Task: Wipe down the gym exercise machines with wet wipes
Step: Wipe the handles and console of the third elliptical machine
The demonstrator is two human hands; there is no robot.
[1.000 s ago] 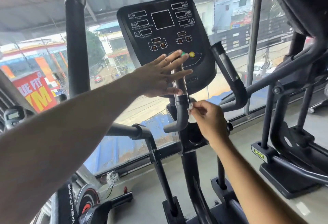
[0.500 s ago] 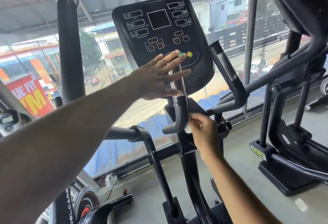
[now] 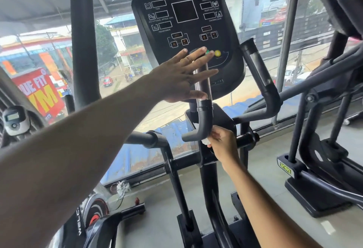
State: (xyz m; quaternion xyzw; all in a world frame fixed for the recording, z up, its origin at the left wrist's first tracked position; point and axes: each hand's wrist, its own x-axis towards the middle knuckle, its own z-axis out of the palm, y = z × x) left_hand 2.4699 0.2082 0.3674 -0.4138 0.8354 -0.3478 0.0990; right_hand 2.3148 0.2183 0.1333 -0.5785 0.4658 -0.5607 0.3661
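A black elliptical machine stands in front of me, with its console (image 3: 186, 23) at the top centre. My left hand (image 3: 182, 76) lies flat with straight fingers against the upper part of the left fixed handle (image 3: 204, 118), just below the console buttons. My right hand (image 3: 222, 145) pinches a small white wet wipe (image 3: 205, 141) and presses it against the lower bend of that handle. Most of the wipe is hidden by my fingers.
The right fixed handle (image 3: 259, 82) rises beside the console. A tall moving arm (image 3: 83, 41) stands at the left. Another machine (image 3: 324, 149) occupies the right side. A bike console (image 3: 13, 120) sits at the far left. A glass wall runs behind.
My right hand has slid the wipe down the left handle, from the straight section to the lower bend. My left hand stays flat against the upper handle.
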